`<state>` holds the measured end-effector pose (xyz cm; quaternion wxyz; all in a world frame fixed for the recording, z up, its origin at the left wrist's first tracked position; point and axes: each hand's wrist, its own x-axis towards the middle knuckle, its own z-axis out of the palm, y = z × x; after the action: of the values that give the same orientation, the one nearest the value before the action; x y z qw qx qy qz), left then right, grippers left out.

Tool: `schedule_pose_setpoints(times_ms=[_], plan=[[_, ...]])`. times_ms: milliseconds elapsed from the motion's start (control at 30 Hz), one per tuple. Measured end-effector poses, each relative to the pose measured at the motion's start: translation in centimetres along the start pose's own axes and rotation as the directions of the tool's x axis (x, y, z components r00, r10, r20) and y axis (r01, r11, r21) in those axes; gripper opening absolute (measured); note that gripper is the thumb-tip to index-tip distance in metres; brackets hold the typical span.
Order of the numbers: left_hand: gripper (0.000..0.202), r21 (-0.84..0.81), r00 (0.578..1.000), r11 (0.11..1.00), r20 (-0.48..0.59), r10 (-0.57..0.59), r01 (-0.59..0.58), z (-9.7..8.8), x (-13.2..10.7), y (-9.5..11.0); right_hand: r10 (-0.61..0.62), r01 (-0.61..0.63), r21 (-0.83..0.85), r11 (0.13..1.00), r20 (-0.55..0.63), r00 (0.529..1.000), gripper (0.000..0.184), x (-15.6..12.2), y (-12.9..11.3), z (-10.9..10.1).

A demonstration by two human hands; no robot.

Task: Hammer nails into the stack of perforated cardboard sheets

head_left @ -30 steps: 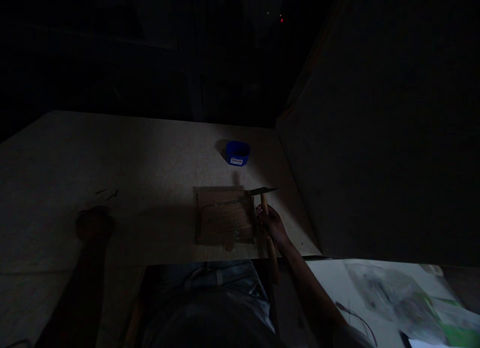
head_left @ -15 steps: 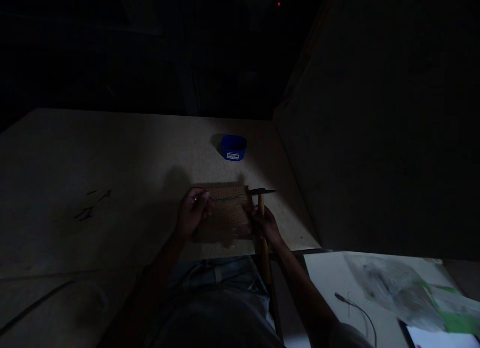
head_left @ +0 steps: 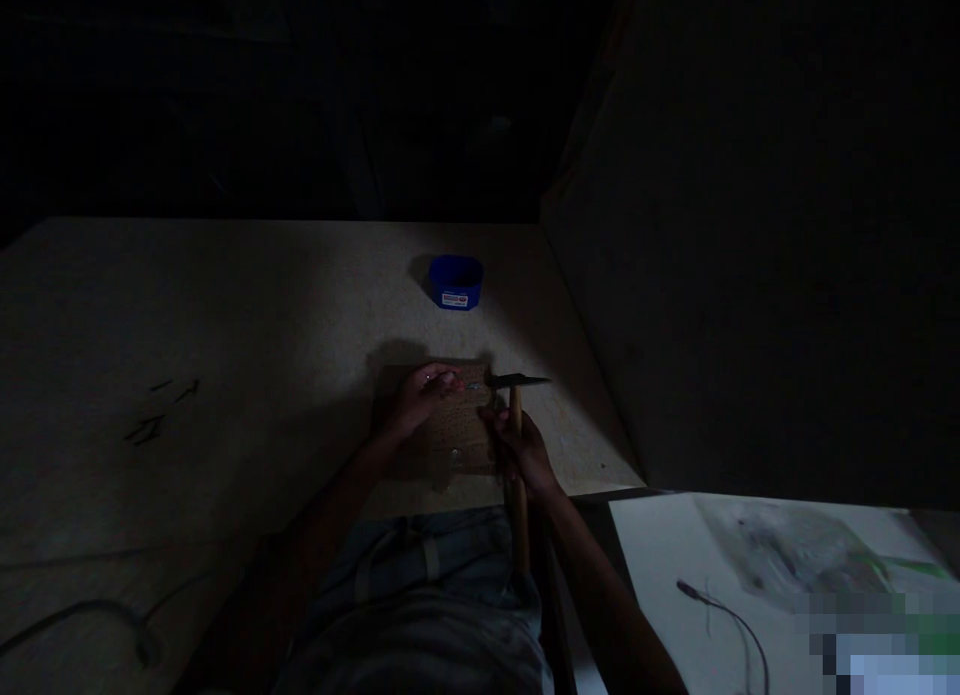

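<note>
Well left of the brown block (head_left: 461,430), thin dark nail-like pieces (head_left: 152,428) lie on a pale, flat tabletop (head_left: 262,305) that stretches wide between them and it. The left hand (head_left: 420,398) curls over the block's left part, fingertips bunched; whether they pinch anything cannot be told. The block, rectangular and pitted, lies between both hands. Beyond it stands a blue bin (head_left: 437,293). At its right edge, the right hand (head_left: 527,455) grasps a hammer (head_left: 515,405) by its wooden handle. Farther right of the block, a dark panel (head_left: 750,275) borders the tabletop.
</note>
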<state>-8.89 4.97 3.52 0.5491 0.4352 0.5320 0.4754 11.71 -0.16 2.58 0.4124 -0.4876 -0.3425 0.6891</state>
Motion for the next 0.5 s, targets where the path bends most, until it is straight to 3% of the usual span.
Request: schedule_pose_setpoints(times_ms=[367, 500], plan=[[0.035, 0.185, 0.989, 0.977, -0.08, 0.121, -0.104, -0.1, -0.2, -2.5, -0.138, 0.137, -0.107, 0.985, 0.001, 0.99, 0.032, -0.4, 1.8, -0.1], [0.029, 0.264, 0.983, 0.957, -0.105, 0.153, -0.121, 0.3, -0.1, -3.5, -0.129, 0.128, -0.103, 0.986, -0.01, 0.992, 0.03, -0.5, 2.0, -0.1]])
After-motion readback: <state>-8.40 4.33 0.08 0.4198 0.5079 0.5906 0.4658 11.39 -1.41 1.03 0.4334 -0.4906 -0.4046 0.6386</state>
